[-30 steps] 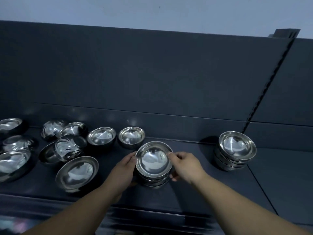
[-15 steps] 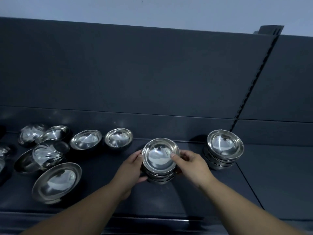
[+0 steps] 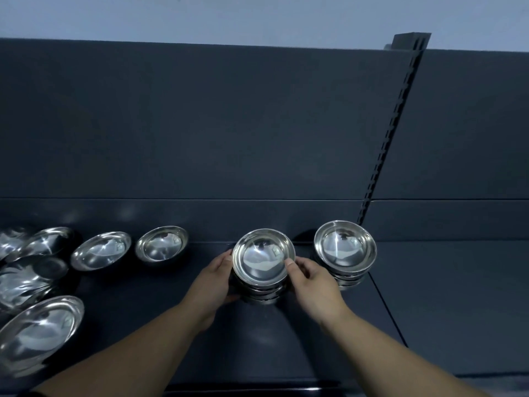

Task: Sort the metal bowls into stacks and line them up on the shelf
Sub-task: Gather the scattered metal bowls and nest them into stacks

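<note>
Crowding the left end of a dark matte shelf [image 3: 443, 296], loose bowls [image 3: 25, 279] of polished metal lie in a jumble, some tilted and overlapping, with streaks of light on their mirror-bright insides. The largest bowl [image 3: 40, 336] sits nearest the front edge. To the right of the jumble, a shallow bowl [image 3: 100, 250] and a deeper bowl [image 3: 161, 243] stand side by side near the back. Each is round and smooth-rimmed, and the deeper one carries a small square sticker on its inner wall, too small to read.

At the centre, a person's left hand [image 3: 213, 277] curls round the left side of a stack [image 3: 263, 260] of nested bowls standing on the shelf. The right hand [image 3: 315, 285] grips the opposite side, thumb laid over the top rim. The top bowl of the stack bears a similar square sticker, and its print cannot be made out.

Just beside it to the right, a second stack [image 3: 345, 247] of matching shiny bowls stands close to the back. Behind that, a slotted upright [image 3: 392, 133] rises at a slant between smooth dark back panels [image 3: 200, 124], under a pale wall [image 3: 257, 15].
</note>
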